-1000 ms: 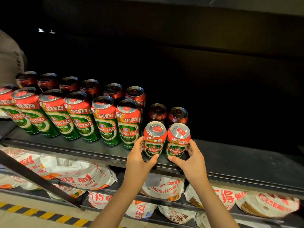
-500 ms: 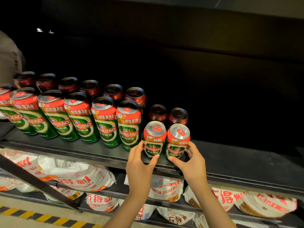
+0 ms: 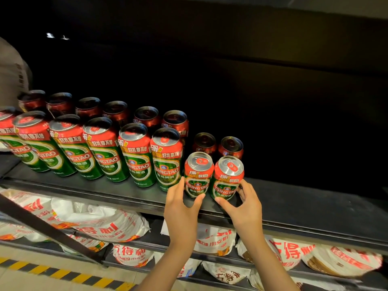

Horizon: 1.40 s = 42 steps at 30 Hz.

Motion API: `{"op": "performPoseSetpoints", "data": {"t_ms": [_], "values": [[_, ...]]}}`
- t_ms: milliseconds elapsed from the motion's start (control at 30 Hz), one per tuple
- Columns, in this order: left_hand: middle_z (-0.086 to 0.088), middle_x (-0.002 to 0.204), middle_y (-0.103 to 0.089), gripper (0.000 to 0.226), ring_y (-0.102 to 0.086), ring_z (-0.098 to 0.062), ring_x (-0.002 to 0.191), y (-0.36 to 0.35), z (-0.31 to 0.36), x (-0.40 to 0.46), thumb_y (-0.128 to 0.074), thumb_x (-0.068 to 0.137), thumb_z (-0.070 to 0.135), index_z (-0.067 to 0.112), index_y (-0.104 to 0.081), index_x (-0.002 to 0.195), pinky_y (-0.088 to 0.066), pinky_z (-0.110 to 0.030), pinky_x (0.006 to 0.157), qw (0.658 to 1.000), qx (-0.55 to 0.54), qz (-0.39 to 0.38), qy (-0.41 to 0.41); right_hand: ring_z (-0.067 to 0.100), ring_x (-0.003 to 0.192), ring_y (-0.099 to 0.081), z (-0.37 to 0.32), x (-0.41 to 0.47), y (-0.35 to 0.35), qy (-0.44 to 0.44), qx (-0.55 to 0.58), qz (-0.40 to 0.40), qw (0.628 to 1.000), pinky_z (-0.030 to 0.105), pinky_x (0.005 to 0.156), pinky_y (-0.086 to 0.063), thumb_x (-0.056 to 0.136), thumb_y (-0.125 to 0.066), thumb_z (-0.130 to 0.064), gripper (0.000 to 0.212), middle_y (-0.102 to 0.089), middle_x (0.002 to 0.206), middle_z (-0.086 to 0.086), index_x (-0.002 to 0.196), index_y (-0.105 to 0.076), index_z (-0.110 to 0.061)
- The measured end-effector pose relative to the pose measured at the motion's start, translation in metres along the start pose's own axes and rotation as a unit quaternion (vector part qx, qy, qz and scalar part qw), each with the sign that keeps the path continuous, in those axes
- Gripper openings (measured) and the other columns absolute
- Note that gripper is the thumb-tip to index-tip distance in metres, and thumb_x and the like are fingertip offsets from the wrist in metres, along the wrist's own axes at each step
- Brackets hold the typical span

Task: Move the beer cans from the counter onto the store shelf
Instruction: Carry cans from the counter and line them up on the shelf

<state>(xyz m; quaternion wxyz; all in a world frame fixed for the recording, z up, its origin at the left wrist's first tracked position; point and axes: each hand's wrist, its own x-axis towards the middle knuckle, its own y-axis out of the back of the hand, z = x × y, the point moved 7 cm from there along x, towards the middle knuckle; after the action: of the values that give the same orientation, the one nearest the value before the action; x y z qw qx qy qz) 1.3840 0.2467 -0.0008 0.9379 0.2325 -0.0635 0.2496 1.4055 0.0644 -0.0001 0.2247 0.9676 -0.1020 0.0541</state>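
Observation:
Two short red-and-green beer cans stand side by side at the front of the dark shelf [image 3: 304, 208]. My left hand [image 3: 180, 208] grips the left short can [image 3: 198, 173] with thumb and fingers round its base. My right hand [image 3: 244, 206] grips the right short can [image 3: 227, 177] the same way. Both cans rest upright on the shelf. Two more short cans [image 3: 218, 143] stand just behind them in the dark.
A row of tall beer cans [image 3: 134, 154] fills the shelf to the left, with a second row [image 3: 116, 110] behind it. The shelf below holds white printed sacks [image 3: 100, 221]. A dark slanted bar [image 3: 48, 229] crosses the lower left above yellow-black floor tape [image 3: 63, 274].
Both hands stay on the two short cans; the cans have barely shifted. The view has moved slightly to the right.

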Motion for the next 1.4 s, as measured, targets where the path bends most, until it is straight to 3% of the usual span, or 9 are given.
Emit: {"op": "performPoseSetpoints", "data": {"t_ms": [167,467,667,767,867,1000,1100,1267,1400], "values": [[0.002,0.124,-0.057,0.065,-0.055,-0.012,0.114,0.001,-0.002,0.001,-0.077,0.074,0.029,0.017,-0.052,0.132,-0.048,-0.029,0.096,1.0,-0.004,-0.005,0.008,-0.016,0.103,-0.046,0.001,-0.001,0.0,0.01,-0.006,0.005,1.0,-0.007,0.08,-0.033,0.071,-0.082,-0.021,0.065,-0.051,0.112,-0.018,0.127,-0.05,-0.025],[0.003,0.126,-0.052,0.063,-0.051,-0.011,0.117,-0.002,0.002,-0.001,-0.073,0.078,0.028,0.018,-0.047,0.134,-0.041,-0.02,0.092,1.0,0.001,-0.015,0.012,-0.004,0.108,-0.051,0.003,-0.001,-0.001,0.02,-0.025,0.01,0.999,-0.006,0.082,-0.033,0.071,-0.081,-0.024,0.064,-0.055,0.117,-0.011,0.128,-0.05,-0.02],[0.001,0.136,-0.05,0.059,-0.047,-0.013,0.126,0.0,-0.011,0.0,-0.065,0.084,0.014,0.017,-0.042,0.138,-0.04,-0.035,0.106,0.996,-0.032,-0.083,0.025,0.003,0.109,-0.05,-0.004,-0.005,-0.001,0.015,-0.06,0.007,0.998,-0.001,0.08,-0.036,0.074,-0.079,-0.025,0.064,-0.054,0.119,-0.008,0.13,-0.048,-0.02],[0.002,0.136,-0.052,0.058,-0.047,-0.011,0.127,0.002,-0.013,0.003,-0.064,0.084,0.011,0.019,-0.043,0.138,-0.04,-0.035,0.107,0.99,-0.063,-0.123,0.029,0.005,0.113,-0.048,-0.01,-0.009,-0.004,0.004,-0.081,0.007,0.997,0.003,0.082,-0.034,0.076,-0.078,-0.024,0.069,-0.052,0.122,-0.008,0.136,-0.043,-0.02],[0.004,0.133,-0.051,0.055,-0.047,-0.008,0.123,0.007,-0.011,0.003,-0.064,0.085,0.009,0.018,-0.045,0.136,-0.039,-0.025,0.102,0.982,-0.105,-0.156,0.034,0.001,0.121,-0.04,-0.011,-0.022,-0.007,-0.024,-0.076,0.018,0.997,0.012,0.094,-0.033,0.079,-0.074,-0.022,0.076,-0.045,0.134,-0.008,0.143,-0.033,-0.022],[0.004,0.126,-0.048,0.049,-0.047,-0.008,0.114,0.021,-0.01,0.0,-0.061,0.088,0.011,0.014,-0.045,0.134,-0.039,-0.022,0.09,0.968,-0.152,-0.19,0.064,0.007,0.127,-0.04,-0.018,-0.046,-0.004,-0.049,-0.074,0.053,0.995,0.024,0.103,-0.036,0.087,-0.066,-0.017,0.063,-0.043,0.14,-0.004,0.142,-0.036,-0.019],[0.005,0.117,-0.055,0.036,-0.054,-0.009,0.106,0.032,-0.014,-0.006,-0.061,0.088,0.012,0.017,-0.054,0.123,-0.041,-0.019,0.084,0.961,-0.143,-0.226,0.065,0.003,0.119,-0.042,-0.024,-0.074,0.003,-0.084,-0.053,0.083,0.992,0.011,0.092,-0.035,0.09,-0.06,-0.018,0.05,-0.045,0.132,-0.011,0.136,-0.042,-0.024],[0.008,0.097,-0.064,0.018,-0.059,0.004,0.088,0.029,-0.005,-0.038,-0.058,0.089,0.01,0.021,-0.06,0.103,-0.041,0.0,0.068,0.918,-0.121,-0.377,0.033,-0.01,0.106,-0.051,-0.021,-0.144,0.027,-0.132,0.004,0.132,0.982,0.005,0.084,-0.039,0.091,-0.059,-0.021,0.027,-0.057,0.115,-0.021,0.116,-0.057,-0.03],[0.013,0.089,-0.061,0.015,-0.058,0.003,0.082,0.01,0.015,-0.098,-0.056,0.091,0.007,0.015,-0.062,0.101,-0.041,0.001,0.068,0.842,-0.104,-0.529,0.004,-0.005,0.103,-0.057,-0.005,-0.233,0.065,-0.196,0.008,0.204,0.959,0.011,0.084,-0.045,0.09,-0.061,-0.016,0.025,-0.063,0.109,-0.017,0.113,-0.061,-0.027]]}}
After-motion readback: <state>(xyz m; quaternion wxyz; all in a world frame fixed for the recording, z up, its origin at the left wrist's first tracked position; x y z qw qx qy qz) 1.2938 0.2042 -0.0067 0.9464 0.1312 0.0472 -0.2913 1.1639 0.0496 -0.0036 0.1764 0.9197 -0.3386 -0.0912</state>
